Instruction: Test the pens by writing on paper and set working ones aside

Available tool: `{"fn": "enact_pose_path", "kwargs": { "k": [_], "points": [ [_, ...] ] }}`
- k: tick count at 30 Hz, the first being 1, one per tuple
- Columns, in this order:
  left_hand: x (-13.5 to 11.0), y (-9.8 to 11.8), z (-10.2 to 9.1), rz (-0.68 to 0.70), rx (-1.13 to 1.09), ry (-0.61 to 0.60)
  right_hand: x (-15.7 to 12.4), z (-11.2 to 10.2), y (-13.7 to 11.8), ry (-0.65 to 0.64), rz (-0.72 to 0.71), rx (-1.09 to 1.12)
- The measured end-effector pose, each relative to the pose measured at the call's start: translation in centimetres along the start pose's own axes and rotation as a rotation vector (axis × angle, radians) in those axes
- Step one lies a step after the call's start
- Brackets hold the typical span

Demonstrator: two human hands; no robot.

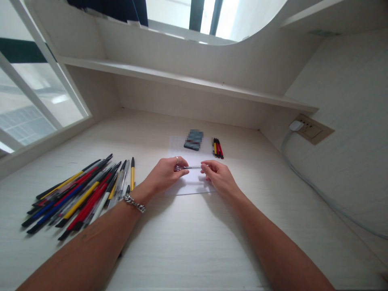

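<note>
Between my two hands a slim clear pen [194, 167] lies level, a little above a white sheet of paper [189, 190]. The fingers of my left hand [169, 171] are closed on its left end; that hand wears a ring, with a chain bracelet at the wrist. My right hand [218, 174] pinches the other end between thumb and fingers. Both ends of the pen are hidden by the fingers. Beyond the hands, a blurred grey-blue item [194, 140] rests on the paper's far part. A small row of red, yellow and black pens [217, 148] sits just right of it.
A large pile of mixed pens [81, 190] covers the desk's left side, near my left forearm. A shelf [188, 83] runs across the back. At right, a white plug [296, 125] sits in a wall socket [315, 129], its cable [318, 190] trailing along the wall.
</note>
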State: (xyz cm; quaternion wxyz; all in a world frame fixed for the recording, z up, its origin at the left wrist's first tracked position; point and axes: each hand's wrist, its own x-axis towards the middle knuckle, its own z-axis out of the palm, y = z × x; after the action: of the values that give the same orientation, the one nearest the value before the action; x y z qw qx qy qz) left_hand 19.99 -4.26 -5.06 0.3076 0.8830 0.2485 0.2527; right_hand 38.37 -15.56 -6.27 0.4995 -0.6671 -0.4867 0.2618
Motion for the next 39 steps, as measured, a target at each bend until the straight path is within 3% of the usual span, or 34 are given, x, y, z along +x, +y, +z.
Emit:
{"fn": "enact_pose_path", "kwargs": {
  "k": [3,10,17,24,32,39],
  "points": [
    [-0.02,-0.02,0.15,0.02,0.021,-0.019,-0.12,0.02,-0.14,-0.033,0.02,-0.06],
    [0.02,-0.29,0.23,0.024,0.049,-0.081,0.0,0.08,0.41,0.038,-0.09,-0.004],
    [-0.04,-0.18,0.31,0.01,0.036,-0.038,-0.07,0.02,-0.08,-0.013,0.022,-0.033],
    [-0.06,-0.23,0.19,0.003,0.052,-0.08,-0.15,0.0,0.21,0.016,-0.083,-0.046],
    [-0.11,-0.18,0.34,0.009,0.022,-0.058,-0.18,0.12,-0.12,-0.041,0.015,-0.067],
    [-0.05,-0.26,0.3,0.014,0.066,-0.096,-0.22,-0.06,-0.07,-0.013,-0.094,-0.085]
  ]
}}
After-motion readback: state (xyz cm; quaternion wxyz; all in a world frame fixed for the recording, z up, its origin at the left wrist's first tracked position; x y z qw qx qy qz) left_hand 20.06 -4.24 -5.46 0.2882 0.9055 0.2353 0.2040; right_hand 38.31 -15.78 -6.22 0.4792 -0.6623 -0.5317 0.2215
